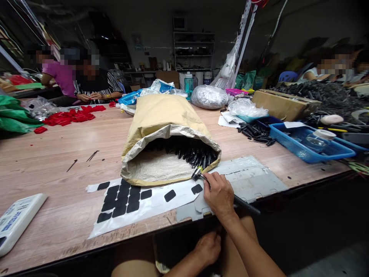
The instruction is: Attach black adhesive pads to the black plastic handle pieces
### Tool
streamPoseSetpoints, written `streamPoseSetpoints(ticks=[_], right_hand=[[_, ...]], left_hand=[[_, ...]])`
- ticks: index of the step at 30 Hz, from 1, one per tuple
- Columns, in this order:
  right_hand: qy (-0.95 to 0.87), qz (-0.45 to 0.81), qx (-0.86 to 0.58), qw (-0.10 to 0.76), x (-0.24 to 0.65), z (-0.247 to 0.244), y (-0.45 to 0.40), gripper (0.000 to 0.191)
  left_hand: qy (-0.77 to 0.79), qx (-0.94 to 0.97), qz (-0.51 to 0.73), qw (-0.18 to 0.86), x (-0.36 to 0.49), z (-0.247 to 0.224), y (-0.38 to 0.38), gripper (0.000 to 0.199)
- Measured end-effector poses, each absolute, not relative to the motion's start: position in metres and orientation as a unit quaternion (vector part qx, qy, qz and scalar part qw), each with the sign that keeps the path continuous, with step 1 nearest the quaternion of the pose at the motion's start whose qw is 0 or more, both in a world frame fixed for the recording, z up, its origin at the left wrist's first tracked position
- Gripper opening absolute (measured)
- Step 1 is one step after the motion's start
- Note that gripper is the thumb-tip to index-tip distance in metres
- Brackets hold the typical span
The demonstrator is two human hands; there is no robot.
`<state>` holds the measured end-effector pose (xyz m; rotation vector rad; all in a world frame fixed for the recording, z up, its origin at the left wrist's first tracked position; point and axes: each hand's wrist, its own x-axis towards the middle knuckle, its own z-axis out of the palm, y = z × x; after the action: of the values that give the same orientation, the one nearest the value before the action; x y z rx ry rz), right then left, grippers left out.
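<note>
My right hand (219, 192) is closed round a small hammer (197, 174) with a metal head and a black handle, over the grey plate (248, 175) at the table's front edge. The hammer head is near the open mouth of a tan sack (170, 111), which holds many black parts (198, 154). Lower down, below the table edge, my left hand (210, 246) lies by my lap with curled fingers; what it holds, if anything, is hidden. A white sheet (132, 221) with black rounded squares (119, 207) lies left of the hammer, partly under the sack.
A white box-shaped device (20, 221) lies at the left edge. Red pieces (69, 115) lie at the back left. Blue trays (308, 144), black parts (253, 132) and a cardboard box (284, 104) stand right. People sit across the table at left and far right.
</note>
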<state>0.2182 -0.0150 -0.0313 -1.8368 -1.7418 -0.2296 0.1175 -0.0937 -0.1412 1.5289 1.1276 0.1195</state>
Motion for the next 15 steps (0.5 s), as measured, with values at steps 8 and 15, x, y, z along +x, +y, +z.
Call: streamPoseSetpoints(ticks=[8,15], right_hand=[[-0.654,-0.084,-0.690,0.299,0.218,-0.031,-0.014,0.025],[-0.654,-0.086,-0.685,0.310,0.218,-0.028,-0.014,0.024]], left_hand=[[0.493,0.701,0.027,0.514,0.118,-0.134,-0.099,0.050],[0.505,0.681,0.035,0.529,0.116,-0.130,-0.098,0.052]])
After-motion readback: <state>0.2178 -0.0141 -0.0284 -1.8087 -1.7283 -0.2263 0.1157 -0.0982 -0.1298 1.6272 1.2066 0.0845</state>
